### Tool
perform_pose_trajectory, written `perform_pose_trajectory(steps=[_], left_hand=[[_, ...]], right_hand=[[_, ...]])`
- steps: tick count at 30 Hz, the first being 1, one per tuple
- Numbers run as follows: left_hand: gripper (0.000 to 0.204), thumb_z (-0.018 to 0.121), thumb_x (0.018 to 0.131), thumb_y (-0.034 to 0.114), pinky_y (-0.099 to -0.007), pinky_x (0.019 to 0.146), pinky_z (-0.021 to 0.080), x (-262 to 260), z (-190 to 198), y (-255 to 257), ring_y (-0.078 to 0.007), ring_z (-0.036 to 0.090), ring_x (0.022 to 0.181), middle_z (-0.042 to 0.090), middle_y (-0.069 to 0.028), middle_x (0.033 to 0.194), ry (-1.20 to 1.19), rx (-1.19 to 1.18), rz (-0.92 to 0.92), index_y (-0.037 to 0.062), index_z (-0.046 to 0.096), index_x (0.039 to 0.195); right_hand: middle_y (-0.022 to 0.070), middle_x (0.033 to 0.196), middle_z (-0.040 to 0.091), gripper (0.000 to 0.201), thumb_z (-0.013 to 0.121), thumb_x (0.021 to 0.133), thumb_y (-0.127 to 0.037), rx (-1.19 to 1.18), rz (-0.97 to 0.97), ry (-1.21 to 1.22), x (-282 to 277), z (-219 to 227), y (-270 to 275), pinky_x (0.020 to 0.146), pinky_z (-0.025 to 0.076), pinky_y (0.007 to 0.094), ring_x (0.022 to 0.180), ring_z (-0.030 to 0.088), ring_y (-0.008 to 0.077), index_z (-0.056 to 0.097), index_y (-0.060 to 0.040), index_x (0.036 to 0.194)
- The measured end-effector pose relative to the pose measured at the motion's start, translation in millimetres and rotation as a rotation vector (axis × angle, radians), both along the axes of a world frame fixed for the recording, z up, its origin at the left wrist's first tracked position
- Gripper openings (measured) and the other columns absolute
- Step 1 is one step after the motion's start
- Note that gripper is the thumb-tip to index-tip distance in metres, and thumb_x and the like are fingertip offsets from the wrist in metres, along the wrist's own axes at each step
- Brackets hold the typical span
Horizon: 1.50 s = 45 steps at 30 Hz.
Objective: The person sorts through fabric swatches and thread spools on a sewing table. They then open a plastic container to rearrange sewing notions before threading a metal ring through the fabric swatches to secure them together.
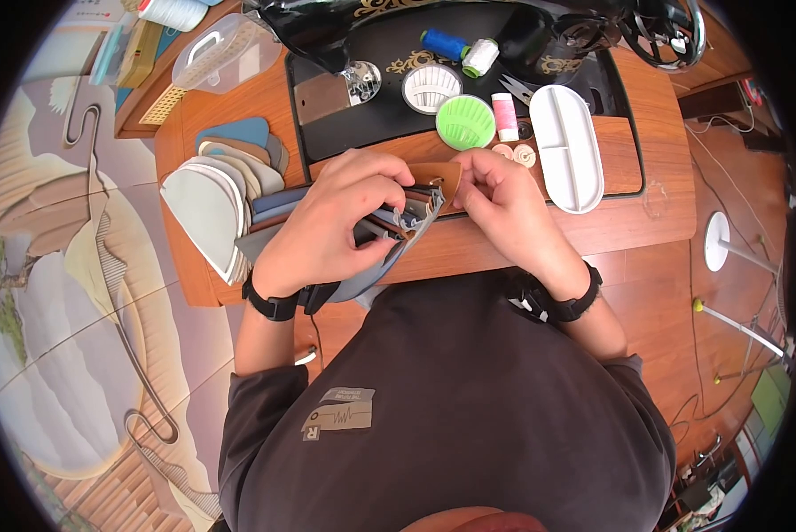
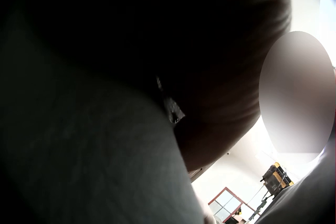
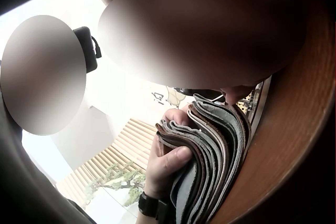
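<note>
A thick stack of leather pieces (image 3: 210,150) in grey, blue and brown is gripped by my left hand (image 1: 331,222), its thumb along the near side and fingers over the top. The layers bend in a curve in the right wrist view. At the far edge of the stack, my right hand (image 1: 509,204) pinches a brown leather piece (image 1: 438,175) between thumb and fingers. Mostly dark, the left wrist view has a grey leather surface (image 2: 89,150) close to the camera.
Semicircular leather pieces (image 1: 204,208) lie fanned at the left. Behind are a black sewing machine (image 1: 327,35), white needle case (image 1: 431,87), green needle case (image 1: 465,122), pink thread spool (image 1: 505,117), snips (image 1: 515,89), white divided tray (image 1: 568,151) and clear plastic box (image 1: 229,58).
</note>
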<state>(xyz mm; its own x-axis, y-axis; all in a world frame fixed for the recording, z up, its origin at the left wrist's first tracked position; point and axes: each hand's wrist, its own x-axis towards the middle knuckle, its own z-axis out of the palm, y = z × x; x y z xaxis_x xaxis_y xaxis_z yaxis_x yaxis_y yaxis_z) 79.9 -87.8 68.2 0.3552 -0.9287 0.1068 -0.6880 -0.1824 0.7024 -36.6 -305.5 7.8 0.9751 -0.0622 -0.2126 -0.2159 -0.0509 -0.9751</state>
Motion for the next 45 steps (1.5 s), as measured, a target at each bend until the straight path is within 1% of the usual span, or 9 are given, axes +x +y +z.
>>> perform_pose_trajectory(steps=[5, 8, 17, 23, 26, 32, 35, 38, 45], left_hand=[[0.035, 0.076, 0.066, 0.000, -0.0429, 0.097, 0.045, -2, 0, 0, -0.0328, 0.058, 0.107, 0.061, -0.0085, 0.115, -0.001, -0.032, -0.010, 0.0073, 0.058, 0.096], [0.035, 0.075, 0.067, 0.001, -0.0423, 0.094, 0.046, -2, -2, 0, -0.0320, 0.059, 0.105, 0.061, -0.0093, 0.114, -0.008, -0.086, -0.004, 0.0067, 0.058, 0.097], [0.037, 0.076, 0.069, 0.002, -0.0399, 0.090, 0.048, -3, -1, -1, -0.0312, 0.058, 0.098, 0.063, -0.0093, 0.108, 0.031, -0.035, -0.006, 0.0053, 0.059, 0.102], [0.048, 0.075, 0.070, 0.005, -0.0406, 0.092, 0.046, 0, 10, -4, -0.0311, 0.058, 0.099, 0.063, -0.0095, 0.102, 0.122, 0.085, -0.036, 0.0046, 0.064, 0.117], [0.055, 0.075, 0.070, 0.007, -0.0416, 0.094, 0.046, 2, 3, -2, -0.0318, 0.058, 0.101, 0.062, -0.0108, 0.104, 0.051, 0.078, -0.070, 0.0043, 0.064, 0.123], [0.043, 0.073, 0.069, 0.007, -0.0425, 0.094, 0.047, -7, 4, -7, -0.0348, 0.056, 0.102, 0.059, -0.0144, 0.109, -0.009, 0.051, 0.050, 0.0010, 0.064, 0.111], [0.038, 0.071, 0.068, 0.007, -0.0423, 0.091, 0.047, -2, 1, -7, -0.0352, 0.056, 0.100, 0.060, -0.0147, 0.108, -0.009, 0.058, -0.001, 0.0001, 0.063, 0.104], [0.036, 0.070, 0.067, 0.008, -0.0419, 0.089, 0.048, 0, 2, -5, -0.0348, 0.056, 0.097, 0.062, -0.0143, 0.104, 0.025, 0.039, -0.064, 0.0003, 0.063, 0.102], [0.056, 0.070, 0.068, 0.010, -0.0418, 0.091, 0.046, 1, 2, -2, -0.0322, 0.058, 0.096, 0.065, -0.0124, 0.100, 0.157, 0.056, -0.009, 0.0015, 0.061, 0.123]], right_hand=[[0.0004, 0.089, 0.059, 0.020, 0.052, 0.096, 0.008, -0.036, 0.010, 0.011, 2, 1, -1, 0.079, 0.053, 0.0231, 0.086, 0.062, 0.0073, 0.060, 0.0052, 0.114], [0.0079, 0.078, 0.066, 0.006, 0.056, 0.095, 0.000, 0.001, -0.063, -0.101, 1, -11, 2, 0.067, 0.051, 0.0290, 0.073, 0.066, 0.0149, 0.060, 0.0027, 0.099], [0.0078, 0.080, 0.067, 0.012, 0.057, 0.095, 0.000, -0.016, -0.065, -0.076, 0, -9, 1, 0.068, 0.051, 0.0284, 0.073, 0.066, 0.0147, 0.062, 0.0038, 0.105], [0.0089, 0.083, 0.068, 0.015, 0.057, 0.096, 0.000, -0.037, -0.063, -0.057, -1, -4, 0, 0.070, 0.052, 0.0285, 0.076, 0.068, 0.0150, 0.061, 0.0046, 0.109], [0.0011, 0.090, 0.059, 0.021, 0.052, 0.097, 0.007, -0.021, 0.003, 0.048, 0, 4, -3, 0.079, 0.053, 0.0244, 0.086, 0.063, 0.0085, 0.059, 0.0042, 0.116], [0.0016, 0.088, 0.060, 0.020, 0.052, 0.096, 0.007, -0.065, 0.053, 0.031, 1, 2, -6, 0.076, 0.051, 0.0238, 0.086, 0.063, 0.0081, 0.059, 0.0038, 0.115], [0.0099, 0.082, 0.068, 0.010, 0.056, 0.097, -0.001, -0.098, 0.012, -0.025, 0, 2, -4, 0.071, 0.053, 0.0297, 0.076, 0.068, 0.0167, 0.059, 0.0044, 0.105], [0.0099, 0.081, 0.068, 0.010, 0.056, 0.097, -0.001, -0.047, 0.006, -0.023, 1, -2, -7, 0.071, 0.052, 0.0297, 0.076, 0.068, 0.0169, 0.059, 0.0046, 0.105], [0.0123, 0.081, 0.067, 0.006, 0.058, 0.093, 0.001, -0.181, -0.023, -0.086, 2, -2, -6, 0.070, 0.052, 0.0324, 0.076, 0.068, 0.0229, 0.060, 0.0043, 0.097]])
